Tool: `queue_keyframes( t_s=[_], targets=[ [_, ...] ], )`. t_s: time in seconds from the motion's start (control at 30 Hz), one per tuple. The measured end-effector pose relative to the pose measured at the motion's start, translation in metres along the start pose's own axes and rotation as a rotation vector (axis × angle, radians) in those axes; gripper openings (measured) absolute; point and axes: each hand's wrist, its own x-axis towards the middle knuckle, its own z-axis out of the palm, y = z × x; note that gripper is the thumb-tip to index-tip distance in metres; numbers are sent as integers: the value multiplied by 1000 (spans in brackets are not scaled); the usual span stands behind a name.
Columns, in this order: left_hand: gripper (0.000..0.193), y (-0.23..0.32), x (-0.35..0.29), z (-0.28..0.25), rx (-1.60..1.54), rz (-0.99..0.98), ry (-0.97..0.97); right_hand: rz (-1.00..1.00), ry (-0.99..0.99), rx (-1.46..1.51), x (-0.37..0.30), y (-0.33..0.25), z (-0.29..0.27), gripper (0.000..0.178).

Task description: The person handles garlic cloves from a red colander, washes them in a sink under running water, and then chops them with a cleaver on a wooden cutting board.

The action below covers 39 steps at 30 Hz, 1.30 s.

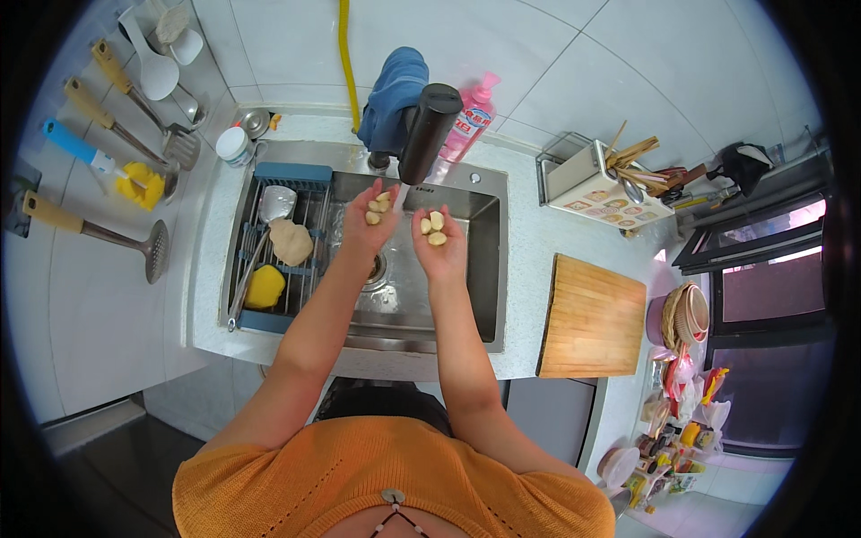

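Both of my hands are over the metal sink (485, 269), palms up and slightly cupped. Several peeled garlic cloves (373, 218) lie in my left hand (362, 237), close to the fingers. My right hand (443, 260) carries more garlic cloves (437, 238) on its palm and finger bases. A black faucet (430, 133) reaches out above the gap between the hands, and a thin stream of water seems to fall beside the left fingers. The sink's drain (375, 267) is partly covered by my left forearm.
On the sink's left, a drying rack (309, 235) bears a spatula (277, 204), a beige cloth (291, 242) and a yellow sponge (265, 287). A pink bottle (470, 121) stands behind the faucet. A wooden cutting board (592, 318) lies right of the sink, near a chopstick holder (599, 184).
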Motion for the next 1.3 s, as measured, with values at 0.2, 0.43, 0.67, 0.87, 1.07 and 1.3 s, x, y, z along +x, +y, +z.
queue_keyframes(
  t_s=[0.2, 0.43, 0.67, 0.87, 1.07, 1.3],
  targets=[
    [27, 47, 0, -25, 68, -65, -169, 267, -201, -31, 8, 31, 13, 17],
    [40, 63, -8, -20, 329, 75, -194, 187, -258, -421, 22, 62, 43, 19],
    [39, 52, 4, -8, 151, 176, 198, 101, 16, -190, 1, 68, 77, 20],
    [29, 21, 6, 1, 188, 3, 96, 267, -251, -169, 8, 38, 39, 31],
    [25, 11, 18, -7, 388, -235, -291, -2, -92, -327, -12, 11, 44, 35],
    [18, -20, 11, 18, 444, -184, -128, -151, 5, -173, 5, -11, 23, 29]
  ],
)
